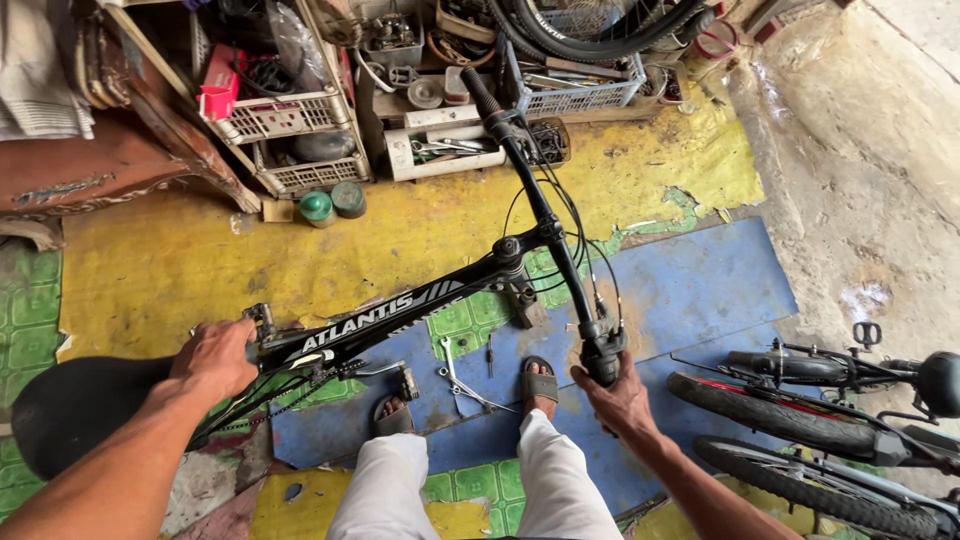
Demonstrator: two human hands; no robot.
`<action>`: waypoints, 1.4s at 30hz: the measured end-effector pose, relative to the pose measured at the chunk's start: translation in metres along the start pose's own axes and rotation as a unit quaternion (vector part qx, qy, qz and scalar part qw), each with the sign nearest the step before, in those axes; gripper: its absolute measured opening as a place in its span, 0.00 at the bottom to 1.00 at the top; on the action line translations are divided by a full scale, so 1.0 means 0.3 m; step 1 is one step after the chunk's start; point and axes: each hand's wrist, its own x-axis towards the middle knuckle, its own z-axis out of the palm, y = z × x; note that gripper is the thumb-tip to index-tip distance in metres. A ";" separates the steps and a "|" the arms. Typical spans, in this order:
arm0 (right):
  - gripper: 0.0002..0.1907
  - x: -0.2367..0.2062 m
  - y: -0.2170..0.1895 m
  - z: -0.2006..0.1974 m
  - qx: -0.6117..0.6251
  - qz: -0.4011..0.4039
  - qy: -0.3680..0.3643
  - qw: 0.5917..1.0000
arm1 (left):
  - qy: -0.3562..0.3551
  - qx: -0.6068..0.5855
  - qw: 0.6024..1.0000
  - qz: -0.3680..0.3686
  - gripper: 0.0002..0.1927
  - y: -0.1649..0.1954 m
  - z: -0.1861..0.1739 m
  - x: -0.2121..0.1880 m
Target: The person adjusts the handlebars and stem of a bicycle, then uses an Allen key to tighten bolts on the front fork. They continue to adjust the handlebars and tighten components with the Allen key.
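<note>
A black bicycle frame [400, 312] stands in front of me, seen from above, with a black saddle [80, 405] at the lower left and a black handlebar [535, 195] running from the upper middle down to the right. My left hand [215, 358] grips the frame near the seat post. My right hand [618, 398] is closed around the near handlebar grip [603, 358]. Black cables loop beside the stem. Below are my white trousers and sandalled feet [540, 385].
Wrenches [458, 380] lie on the blue mat [690, 290] by my feet. Crates of parts and tools [290, 120], a tyre [600, 35] and two green tins [332, 203] line the far wall. Another bicycle [820, 420] lies at the lower right.
</note>
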 end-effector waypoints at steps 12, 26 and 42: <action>0.48 0.008 0.093 0.033 -0.016 -0.001 0.010 1.000 | -0.055 0.005 0.998 -0.036 0.24 0.076 0.021 -0.102; 0.66 0.110 -0.071 -0.183 -0.258 -0.124 0.067 0.956 | 0.003 0.008 0.998 -0.066 0.29 -0.006 0.255 -0.042; 0.43 0.419 -0.434 0.093 -0.096 -0.196 0.092 0.971 | 0.114 -0.173 0.978 0.012 0.26 0.338 0.113 -0.033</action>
